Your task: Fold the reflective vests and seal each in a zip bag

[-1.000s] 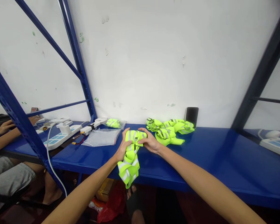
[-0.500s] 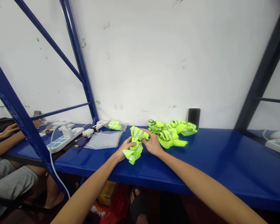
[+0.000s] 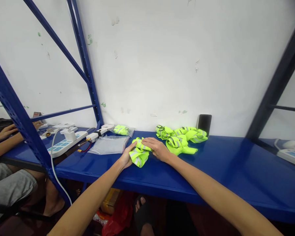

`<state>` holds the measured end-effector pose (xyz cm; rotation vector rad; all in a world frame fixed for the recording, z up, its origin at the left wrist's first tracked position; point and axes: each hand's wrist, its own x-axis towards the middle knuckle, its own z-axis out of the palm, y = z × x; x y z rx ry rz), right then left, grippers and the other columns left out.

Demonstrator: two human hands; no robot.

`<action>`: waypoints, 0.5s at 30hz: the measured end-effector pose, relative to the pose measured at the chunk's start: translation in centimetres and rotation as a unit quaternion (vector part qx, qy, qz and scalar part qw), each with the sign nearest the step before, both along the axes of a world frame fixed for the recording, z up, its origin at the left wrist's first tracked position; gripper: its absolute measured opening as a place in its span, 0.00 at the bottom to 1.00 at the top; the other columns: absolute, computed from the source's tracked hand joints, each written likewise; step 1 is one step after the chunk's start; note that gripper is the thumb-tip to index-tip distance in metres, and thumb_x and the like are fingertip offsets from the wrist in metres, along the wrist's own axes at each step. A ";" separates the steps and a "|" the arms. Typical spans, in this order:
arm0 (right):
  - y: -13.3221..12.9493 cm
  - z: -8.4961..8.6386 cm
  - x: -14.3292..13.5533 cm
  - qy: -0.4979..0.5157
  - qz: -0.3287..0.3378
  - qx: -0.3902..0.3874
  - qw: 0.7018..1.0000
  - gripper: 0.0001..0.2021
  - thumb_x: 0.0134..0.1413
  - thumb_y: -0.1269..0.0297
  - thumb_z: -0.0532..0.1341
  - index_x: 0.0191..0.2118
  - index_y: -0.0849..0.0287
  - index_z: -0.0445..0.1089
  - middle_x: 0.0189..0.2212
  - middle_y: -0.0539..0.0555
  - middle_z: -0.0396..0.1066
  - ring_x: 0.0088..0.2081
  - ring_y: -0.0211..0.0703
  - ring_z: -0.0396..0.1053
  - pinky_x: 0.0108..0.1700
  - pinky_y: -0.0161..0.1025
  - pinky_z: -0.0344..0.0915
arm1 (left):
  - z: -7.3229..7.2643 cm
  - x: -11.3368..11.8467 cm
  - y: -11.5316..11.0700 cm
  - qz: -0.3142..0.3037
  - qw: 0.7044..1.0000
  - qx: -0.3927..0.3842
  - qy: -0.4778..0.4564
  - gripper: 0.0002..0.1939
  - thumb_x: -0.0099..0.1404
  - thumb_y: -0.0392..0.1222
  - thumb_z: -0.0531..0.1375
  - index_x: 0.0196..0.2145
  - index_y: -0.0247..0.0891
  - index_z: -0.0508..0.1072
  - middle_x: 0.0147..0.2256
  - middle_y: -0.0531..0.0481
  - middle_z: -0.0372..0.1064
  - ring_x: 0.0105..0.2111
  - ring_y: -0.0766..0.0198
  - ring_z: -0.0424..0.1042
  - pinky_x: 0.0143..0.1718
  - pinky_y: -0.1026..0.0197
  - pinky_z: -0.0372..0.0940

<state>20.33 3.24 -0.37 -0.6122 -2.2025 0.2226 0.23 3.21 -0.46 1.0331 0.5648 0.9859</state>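
Held between 2 hands — the left hand (image 3: pixel 127 156) at its side, the right hand (image 3: pixel 158 148) over its top — the striped yellow-green strap (image 3: pixel 139 157) is gathered above the blue table (image 3: pixel 211 167)'s front part. Farther back, a dark phone (image 3: pixel 204 124) is propped against the wall (image 3: pixel 147 65).

The bunched straps (image 3: pixel 139 158) in the middle were neon yellow-green, crossed by pale silvery stripes; I saw those colours repeated on the far-right heap (image 3: pixel 178 141). The tabletop (image 3: pixel 221 164) was glossy deep blue, the far wall (image 3: pixel 147 59) white with greenish blotches.
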 end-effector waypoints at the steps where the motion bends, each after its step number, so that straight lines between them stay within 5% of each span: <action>1: -0.3 0.0 -0.1 0.004 -0.009 -0.013 1.000 0.38 0.41 0.84 0.51 0.58 0.46 0.63 0.59 0.51 0.62 0.61 0.48 0.56 0.62 0.55 0.53 | 0.0 0.0 0.0 -0.005 1.000 0.000 0.002 0.20 0.58 0.51 0.61 0.42 0.32 0.73 0.37 0.40 0.75 0.39 0.51 0.74 0.43 0.53 0.66; 6: -1.8 0.1 -0.2 0.051 0.009 -0.153 0.987 0.41 0.43 0.72 0.65 0.64 0.47 0.52 0.67 0.55 0.41 0.67 0.53 0.41 0.64 0.55 0.44 | 0.0 0.1 -0.2 0.034 0.999 0.020 0.011 0.20 0.53 0.42 0.66 0.44 0.32 0.72 0.39 0.41 0.75 0.39 0.52 0.74 0.43 0.54 0.67; 8: -1.7 0.2 -0.6 0.126 0.010 -0.233 0.964 0.45 0.43 0.66 0.67 0.66 0.49 0.45 0.67 0.57 0.40 0.66 0.52 0.42 0.64 0.53 0.44 | 0.0 0.1 -0.3 0.056 0.998 0.025 0.014 0.22 0.50 0.37 0.66 0.44 0.33 0.72 0.39 0.42 0.75 0.39 0.51 0.74 0.41 0.54 0.67; 10: -1.2 0.1 -1.2 0.210 0.011 -0.331 0.920 0.46 0.42 0.62 0.68 0.66 0.51 0.45 0.64 0.60 0.49 0.64 0.51 0.51 0.62 0.52 0.50 | 0.0 0.1 -0.3 0.065 0.997 0.031 0.020 0.26 0.48 0.35 0.67 0.47 0.33 0.70 0.39 0.42 0.75 0.38 0.51 0.74 0.41 0.54 0.68; 13: -0.7 0.0 -2.2 0.273 0.066 -0.449 0.848 0.38 0.39 0.62 0.70 0.59 0.53 0.58 0.52 0.57 0.68 0.53 0.51 0.65 0.54 0.50 0.62 | 0.1 0.1 -0.3 0.063 0.997 0.041 0.014 0.38 0.46 0.32 0.67 0.56 0.38 0.63 0.43 0.43 0.73 0.40 0.51 0.74 0.42 0.53 0.68; 15: -0.8 0.0 -2.7 0.303 0.079 -0.451 0.836 0.31 0.39 0.63 0.69 0.53 0.54 0.64 0.44 0.54 0.72 0.47 0.50 0.69 0.50 0.48 0.65 | 0.0 0.2 -0.2 0.074 0.996 0.044 0.006 0.47 0.46 0.31 0.67 0.61 0.44 0.54 0.46 0.45 0.71 0.41 0.53 0.74 0.43 0.54 0.68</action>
